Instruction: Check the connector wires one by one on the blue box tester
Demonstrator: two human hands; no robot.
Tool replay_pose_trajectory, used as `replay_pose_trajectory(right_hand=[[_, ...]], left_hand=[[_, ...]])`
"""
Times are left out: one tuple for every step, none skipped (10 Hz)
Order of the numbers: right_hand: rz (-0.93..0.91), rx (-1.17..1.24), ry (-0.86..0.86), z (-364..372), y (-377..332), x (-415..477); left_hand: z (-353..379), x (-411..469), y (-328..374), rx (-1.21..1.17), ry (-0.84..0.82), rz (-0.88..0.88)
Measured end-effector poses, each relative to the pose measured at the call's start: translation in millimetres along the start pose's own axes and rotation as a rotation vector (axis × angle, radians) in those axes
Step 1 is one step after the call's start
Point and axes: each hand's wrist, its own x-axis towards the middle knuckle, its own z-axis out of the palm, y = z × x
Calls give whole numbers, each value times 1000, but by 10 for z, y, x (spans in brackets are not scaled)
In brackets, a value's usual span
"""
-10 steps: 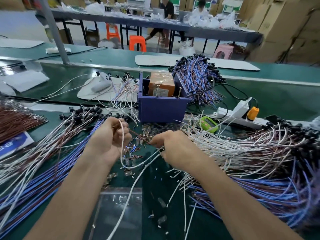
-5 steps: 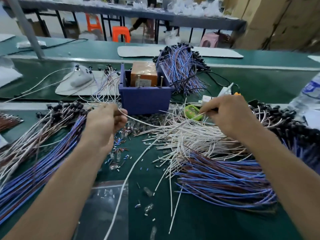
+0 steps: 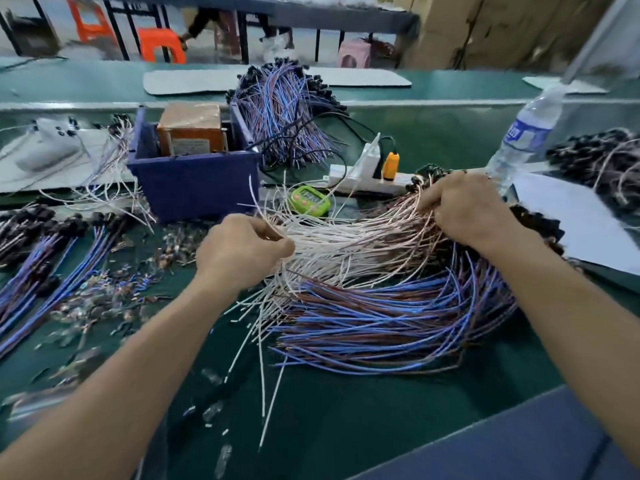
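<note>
**Both hands in the wire heap**

Left of the grip, thin blue and brown leads (image 3: 52, 271) with black plugs fan over the green mat. The left hand (image 3: 242, 251) pinches white strands of the loose wire bundle (image 3: 363, 258) between thumb and fingers. Just beyond it stands the blue box tester (image 3: 194, 178), a rigid plastic tub holding a tan taped block; its label is unreadable. The right hand (image 3: 474, 209) curls closed on the bundle's far end, beside a clear water bottle (image 3: 523, 133)

The tester box (image 3: 194, 181) stands behind the wire pile (image 3: 363, 271), left of the bottle (image 3: 523, 133).
</note>
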Motion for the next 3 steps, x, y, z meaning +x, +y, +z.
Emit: replay_pose_trajectory(right_hand=[[28, 68, 28, 52, -24, -40], [18, 105, 96, 72, -83, -93], [69, 246, 183, -75, -134, -135]], left_hand=[[-31, -12, -20, 96, 32, -9], [-152, -58, -23, 164, 17, -42], [-410, -92, -117, 2, 203, -73]])
